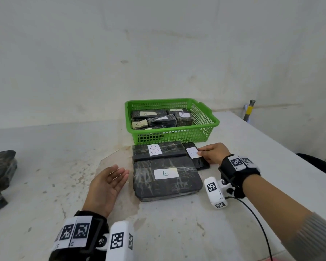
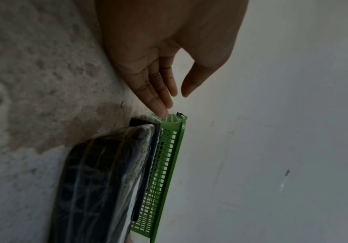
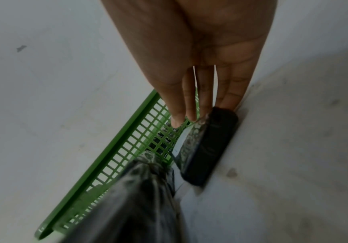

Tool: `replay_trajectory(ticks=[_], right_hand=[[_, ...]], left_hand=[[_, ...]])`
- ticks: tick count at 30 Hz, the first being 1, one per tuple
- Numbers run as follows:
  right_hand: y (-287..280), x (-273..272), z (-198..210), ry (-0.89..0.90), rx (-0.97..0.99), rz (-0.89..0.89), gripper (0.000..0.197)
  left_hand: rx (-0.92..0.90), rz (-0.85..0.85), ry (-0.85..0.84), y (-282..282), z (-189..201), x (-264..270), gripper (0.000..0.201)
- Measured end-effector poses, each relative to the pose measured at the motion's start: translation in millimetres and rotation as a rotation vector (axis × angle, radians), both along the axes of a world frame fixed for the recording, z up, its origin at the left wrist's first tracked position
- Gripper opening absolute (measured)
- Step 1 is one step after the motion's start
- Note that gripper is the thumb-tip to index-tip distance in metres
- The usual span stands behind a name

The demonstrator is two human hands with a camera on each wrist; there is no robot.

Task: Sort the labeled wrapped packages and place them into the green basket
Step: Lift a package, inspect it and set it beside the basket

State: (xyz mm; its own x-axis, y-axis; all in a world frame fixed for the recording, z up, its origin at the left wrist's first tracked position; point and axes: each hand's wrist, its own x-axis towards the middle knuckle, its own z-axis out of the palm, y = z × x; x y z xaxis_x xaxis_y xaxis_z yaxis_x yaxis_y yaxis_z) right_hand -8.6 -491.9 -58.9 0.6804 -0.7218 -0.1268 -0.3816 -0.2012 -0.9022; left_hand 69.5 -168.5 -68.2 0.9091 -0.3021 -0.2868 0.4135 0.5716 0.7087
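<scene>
The basket (image 1: 171,136) is bright green with a grid of little square holes. The packages inside it (image 1: 158,118) are dark with white labels. At 6 o'clock from the basket lie three black packages (image 1: 167,178) in shiny clear wrap with pale streaks, each with a white label and a letter B. The desk (image 1: 45,185) is pale grey with brown spots. The wrist bands (image 1: 77,232) are black with black-and-white square patterns. At 3 o'clock stands a grey pole with a yellow band (image 1: 249,110).
</scene>
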Motion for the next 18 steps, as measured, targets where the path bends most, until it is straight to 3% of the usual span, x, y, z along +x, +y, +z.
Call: replay_trajectory(ticks=[9, 12, 18], right_hand=[[36, -18, 36, -0.07, -0.195, -0.025, 0.015], [81, -20, 52, -0.087, -0.225, 0.108, 0.011], [196, 6, 55, -0.147, -0.073, 0.353, 0.008]], left_hand=[[-0.019, 0.015, 0.014, 7, 4, -4, 0.015], [0.051, 0.053, -0.025, 15, 8, -4, 0.015], [0.32, 0.06, -0.232, 65, 30, 0, 0.012]])
